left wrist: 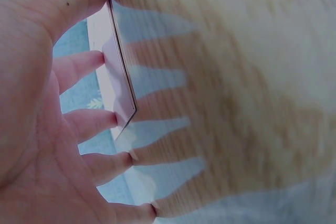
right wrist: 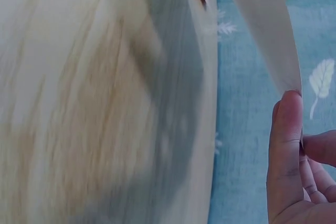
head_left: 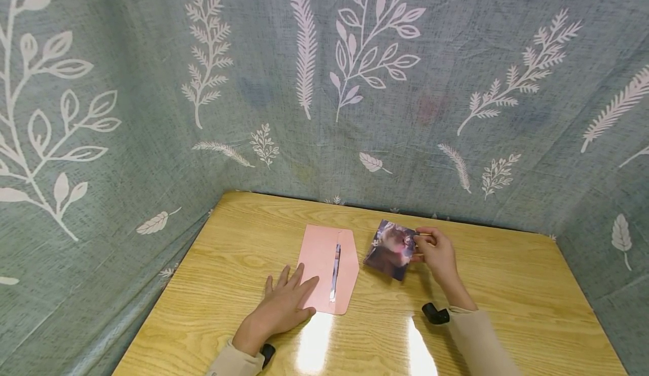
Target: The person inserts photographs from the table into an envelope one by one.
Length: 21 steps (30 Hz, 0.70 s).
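Note:
A pink paper envelope (head_left: 316, 252) lies flat on the wooden table (head_left: 243, 235), its pointed flap to the right. Through a long slit near the flap, a strip of a picture (head_left: 336, 269) shows. My left hand (head_left: 286, 302) is spread with straight fingers, the fingertips resting on the envelope's near left part and the table beside it. To the right, my right hand (head_left: 440, 256) pinches a square photo print (head_left: 390, 251) by its right edge, thumb against fingers. The print is tilted up off the table; its pale back (right wrist: 265, 30) faces the right wrist camera.
A grey-blue curtain (head_left: 324, 156) with white leaf patterns hangs behind the table and along both sides. Black wrist devices (head_left: 435, 313) sit at both sleeves. Bright light reflections lie on the tabletop near the front.

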Each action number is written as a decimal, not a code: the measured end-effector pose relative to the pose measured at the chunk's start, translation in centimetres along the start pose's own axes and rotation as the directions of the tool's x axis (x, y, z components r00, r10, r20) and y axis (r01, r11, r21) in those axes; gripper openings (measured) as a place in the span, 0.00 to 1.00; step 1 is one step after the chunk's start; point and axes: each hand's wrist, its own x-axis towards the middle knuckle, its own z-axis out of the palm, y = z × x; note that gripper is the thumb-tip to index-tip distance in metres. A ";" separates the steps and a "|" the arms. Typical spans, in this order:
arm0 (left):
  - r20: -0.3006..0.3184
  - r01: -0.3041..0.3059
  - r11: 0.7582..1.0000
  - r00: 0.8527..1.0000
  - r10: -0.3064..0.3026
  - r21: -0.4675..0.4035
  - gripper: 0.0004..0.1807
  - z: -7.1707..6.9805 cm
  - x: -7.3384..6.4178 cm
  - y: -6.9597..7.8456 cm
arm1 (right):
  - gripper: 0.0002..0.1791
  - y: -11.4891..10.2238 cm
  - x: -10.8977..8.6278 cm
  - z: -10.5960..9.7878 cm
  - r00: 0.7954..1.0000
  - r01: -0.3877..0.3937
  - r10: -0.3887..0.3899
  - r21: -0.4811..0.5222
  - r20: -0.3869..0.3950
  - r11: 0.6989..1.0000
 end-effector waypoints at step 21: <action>-0.001 -0.005 1.000 1.000 0.005 0.009 0.37 0.5 0.2 -0.5 | 0.13 1.3 0.0 3.4 0.999 0.029 -0.028 -0.010 0.041 1.000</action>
